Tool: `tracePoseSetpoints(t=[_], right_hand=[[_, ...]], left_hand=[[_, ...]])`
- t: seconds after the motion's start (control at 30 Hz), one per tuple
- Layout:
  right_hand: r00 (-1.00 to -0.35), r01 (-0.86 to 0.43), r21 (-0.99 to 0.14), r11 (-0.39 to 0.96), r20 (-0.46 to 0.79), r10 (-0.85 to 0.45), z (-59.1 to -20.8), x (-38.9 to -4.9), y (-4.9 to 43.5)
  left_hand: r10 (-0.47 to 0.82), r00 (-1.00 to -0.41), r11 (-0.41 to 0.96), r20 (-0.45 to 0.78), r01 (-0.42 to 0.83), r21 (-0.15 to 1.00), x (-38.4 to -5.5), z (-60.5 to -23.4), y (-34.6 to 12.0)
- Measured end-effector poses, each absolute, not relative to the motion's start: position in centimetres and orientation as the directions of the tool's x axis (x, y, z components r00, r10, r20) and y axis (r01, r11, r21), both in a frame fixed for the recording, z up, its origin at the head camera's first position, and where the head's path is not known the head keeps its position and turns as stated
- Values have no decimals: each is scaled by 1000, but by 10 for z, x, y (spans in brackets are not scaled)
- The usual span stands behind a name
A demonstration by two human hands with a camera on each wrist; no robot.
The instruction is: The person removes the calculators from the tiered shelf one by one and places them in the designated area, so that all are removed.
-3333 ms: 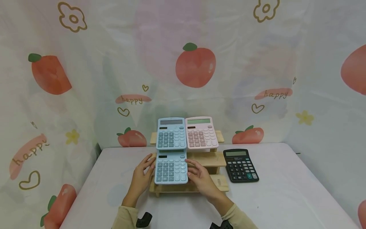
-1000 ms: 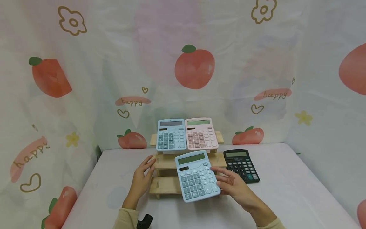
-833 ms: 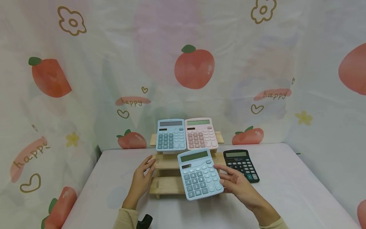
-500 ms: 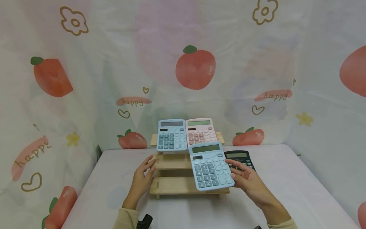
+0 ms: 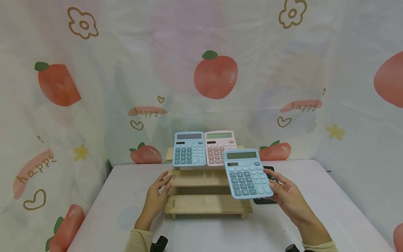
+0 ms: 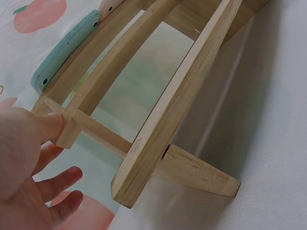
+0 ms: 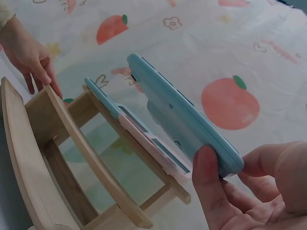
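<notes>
A light blue calculator (image 5: pixel 248 174) is held up by its right edge in my right hand (image 5: pixel 291 197), thumb on its face side and fingers behind. Its back faces the right wrist view. My left hand (image 5: pixel 155 196) pinches the left end of the middle shelf of a wooden tiered stand (image 5: pixel 207 204), thumb (image 6: pixel 50 125) against the board. On the top shelf, another blue calculator (image 5: pixel 189 148) leans beside a pink calculator (image 5: pixel 217 143), which the held one partly covers. Behind the held calculator and the right hand, a black calculator (image 5: pixel 264 201) lies mostly hidden on the table.
The stand's middle and bottom shelves show bare wood. A white cloth (image 5: pixel 195 236) covers the table under the stand. Behind and at both sides hangs a curtain (image 5: pixel 252 35) printed with peaches, hearts and flowers.
My right hand has lifted the blue calculator off the lower shelves and carried it right and up, across the pink and black calculators. My left hand stays at the stand's left end.
</notes>
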State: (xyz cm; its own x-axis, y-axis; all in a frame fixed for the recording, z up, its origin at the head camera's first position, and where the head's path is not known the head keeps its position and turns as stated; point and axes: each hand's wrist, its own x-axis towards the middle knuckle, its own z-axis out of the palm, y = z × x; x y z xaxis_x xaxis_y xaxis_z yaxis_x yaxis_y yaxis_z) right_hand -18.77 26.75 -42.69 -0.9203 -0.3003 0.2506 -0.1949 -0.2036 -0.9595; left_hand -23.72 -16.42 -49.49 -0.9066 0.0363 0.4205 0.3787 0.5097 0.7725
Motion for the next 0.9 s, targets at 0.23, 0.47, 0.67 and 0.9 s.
tracePoseSetpoints(t=[0.23,0.47,0.67,0.9], right_hand=[[-975,-157,-966,-207,185,-124,-426,-190,280],[-982,-168,-956,-242,183,-41,-427,-193,294],[-980,-186,-935,-303,198,-10,-431,-197,304],[-985,-167,-927,-336,171,20,-437,-200,314]], left_hand=[[36,-910,495,414,376,783,-238,-495,-165],[44,-908,493,417,383,781,-238,-495,-166],[48,-892,516,450,408,753,-240,-494,-165],[48,-897,526,439,397,752,-237,-494,-164]])
